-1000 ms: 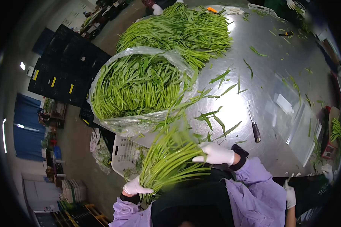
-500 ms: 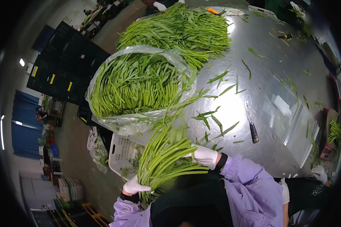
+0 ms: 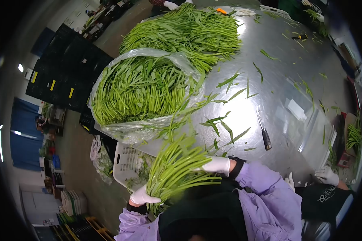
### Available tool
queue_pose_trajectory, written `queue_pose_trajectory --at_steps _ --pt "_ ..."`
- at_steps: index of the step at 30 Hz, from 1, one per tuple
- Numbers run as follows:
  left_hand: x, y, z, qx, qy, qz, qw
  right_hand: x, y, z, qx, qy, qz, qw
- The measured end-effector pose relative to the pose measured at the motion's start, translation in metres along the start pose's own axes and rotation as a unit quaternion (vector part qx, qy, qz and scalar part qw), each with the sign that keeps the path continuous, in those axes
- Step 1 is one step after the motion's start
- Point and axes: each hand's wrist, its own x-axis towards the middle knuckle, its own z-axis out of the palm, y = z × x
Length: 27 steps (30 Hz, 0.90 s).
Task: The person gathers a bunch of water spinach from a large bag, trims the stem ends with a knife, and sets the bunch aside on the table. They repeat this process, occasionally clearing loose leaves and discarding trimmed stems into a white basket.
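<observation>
While both hands touch them, green stems lie between.

I wear a thin white glove on my left hand and a matching one on my right hand, both plain and close-fitting, with a few creases. A black band circles my left wrist, and a black cuff my right. My sleeves are pale lavender, loose and puffed, the cloth wrinkling in soft folds. Over my front lies a very dark green, nearly black garment, smooth and unmarked where it shows.
</observation>
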Motion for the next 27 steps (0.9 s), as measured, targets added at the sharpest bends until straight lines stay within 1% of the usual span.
queue_pose_trajectory --at_steps 1,2,4,5,7,8,10,11,12,14,15,16,18,22,24,25,26,27 --pt "0.002 0.001 0.001 0.000 0.004 0.007 1.000 -0.004 0.005 -0.004 0.190 0.003 0.108 0.976" --pt "0.003 0.003 0.002 0.003 0.003 0.008 1.000 -0.007 0.012 -0.011 0.168 -0.017 0.032 0.985" --pt "0.004 0.004 0.002 0.006 0.002 -0.004 1.000 -0.004 0.018 -0.006 0.289 -0.002 0.025 0.957" --pt "0.004 0.004 0.001 0.013 0.007 -0.001 1.000 -0.002 0.033 -0.005 0.290 -0.002 0.025 0.957" --pt "0.005 0.001 -0.002 0.009 0.010 -0.002 1.000 0.006 0.046 -0.004 0.252 0.033 0.053 0.966" --pt "0.005 -0.001 -0.002 0.004 0.013 -0.003 1.000 0.003 0.051 -0.004 0.254 0.032 0.054 0.965" --pt "0.007 0.001 -0.002 0.012 0.013 -0.006 1.000 0.005 0.002 -0.005 0.096 0.068 -0.003 0.993" --pt "0.007 0.002 -0.002 0.021 0.014 -0.007 1.000 0.012 0.009 -0.011 0.072 0.045 0.066 0.994" --pt "0.007 0.000 -0.003 0.021 0.014 -0.008 1.000 0.014 0.004 -0.011 0.073 0.045 0.066 0.994" --pt "0.005 -0.004 -0.007 -0.014 0.026 -0.012 0.999 0.016 -0.007 -0.009 0.187 0.028 0.018 0.982" --pt "0.006 -0.003 -0.005 -0.002 0.031 0.005 1.000 0.017 -0.006 -0.010 0.197 0.026 -0.001 0.980" --pt "0.006 -0.003 -0.006 -0.004 0.032 0.005 0.999 0.018 0.001 -0.008 0.197 0.025 0.001 0.980" --pt "0.006 -0.005 -0.007 -0.019 0.028 -0.009 0.999 0.021 0.008 -0.003 0.265 0.029 -0.016 0.964" --pt "0.006 -0.008 -0.006 -0.040 0.046 -0.008 0.998 0.010 -0.016 -0.010 0.221 0.015 0.019 0.975" --pt "0.007 -0.014 -0.009 -0.063 0.033 0.001 0.997 0.008 -0.022 -0.010 0.219 -0.019 0.038 0.975" --pt "0.005 -0.016 -0.011 -0.063 0.034 0.002 0.997 0.008 -0.016 -0.012 0.224 -0.035 0.027 0.974" --pt "0.003 -0.018 -0.014 -0.083 0.033 -0.024 0.996 0.002 -0.017 -0.015 0.224 -0.035 0.027 0.974" --pt "0.001 -0.019 -0.017 -0.104 0.032 -0.050 0.993 -0.005 -0.025 -0.018 0.275 -0.002 0.047 0.960"
